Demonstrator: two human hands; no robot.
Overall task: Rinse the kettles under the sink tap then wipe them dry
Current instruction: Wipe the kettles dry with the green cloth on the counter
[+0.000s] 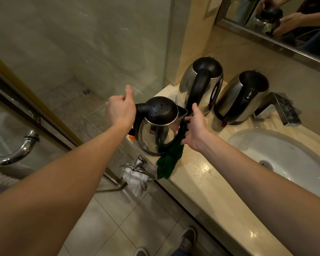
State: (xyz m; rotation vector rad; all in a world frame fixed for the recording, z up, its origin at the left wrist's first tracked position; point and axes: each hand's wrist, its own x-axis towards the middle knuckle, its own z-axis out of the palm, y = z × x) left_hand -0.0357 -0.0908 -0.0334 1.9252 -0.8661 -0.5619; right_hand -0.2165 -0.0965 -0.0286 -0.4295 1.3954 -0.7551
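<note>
Three kettles stand on the tabletop (211, 183): near kettle (153, 133), middle kettle (190, 84), right kettle (236, 100). A cloth (169, 160) hangs over its edge.

At mid-frame my left hand (121, 109) grips the black handle of a shiny steel kettle with a wet black lid (155, 132) at the left end of the beige stone counter (201, 183). My right hand (195, 129) holds a dark green cloth (169, 159) against its side, the cloth's tail hanging over the counter edge. Above, right of centre, a second steel kettle (199, 85) and a third steel kettle (240, 97) stand side by side.
</note>
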